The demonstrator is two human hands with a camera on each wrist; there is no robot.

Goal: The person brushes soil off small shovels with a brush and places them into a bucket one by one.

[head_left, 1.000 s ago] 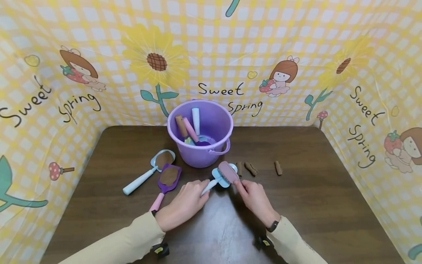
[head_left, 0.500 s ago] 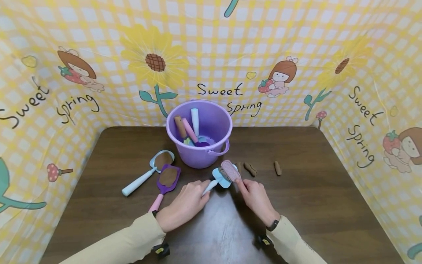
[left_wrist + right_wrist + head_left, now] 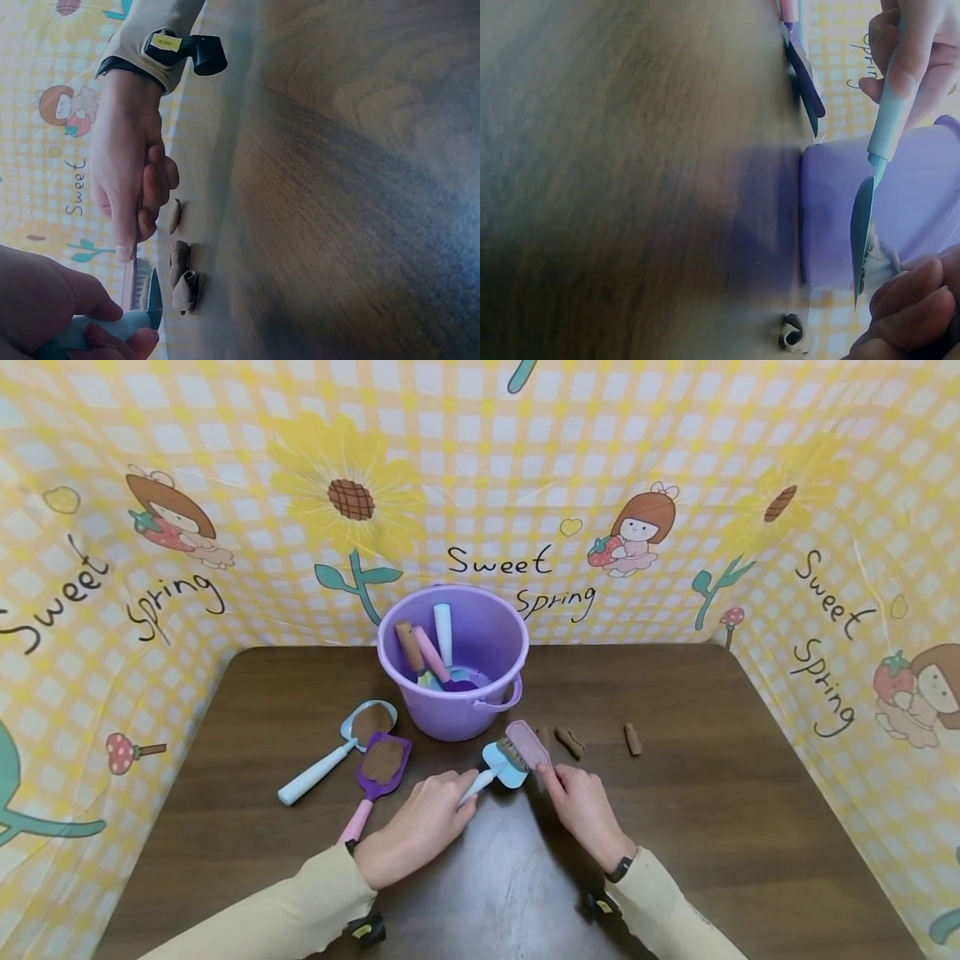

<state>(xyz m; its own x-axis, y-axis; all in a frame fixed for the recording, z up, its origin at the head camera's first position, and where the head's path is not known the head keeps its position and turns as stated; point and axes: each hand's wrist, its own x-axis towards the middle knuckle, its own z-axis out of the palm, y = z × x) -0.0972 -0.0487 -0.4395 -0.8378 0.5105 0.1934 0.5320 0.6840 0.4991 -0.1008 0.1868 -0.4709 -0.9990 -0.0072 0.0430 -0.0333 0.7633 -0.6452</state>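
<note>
Both gripped: blue spatula (image 3: 512, 779) in left hand (image 3: 417, 817), pink brush (image 3: 528, 743) in right hand (image 3: 587, 814) | held above worktop (image 3: 720, 818), before purple bucket (image 3: 450, 717), bristles (image 3: 512, 755) against spatula | hold spatula steady, stroke in short, light passes away from left hand

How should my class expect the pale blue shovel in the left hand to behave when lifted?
The pale blue shovel seems stiff: its blade extends past the left hand without visible sagging. It looks like plastic, so it's probably light for its size. Its smooth, rounded handle might be slippery.
</note>
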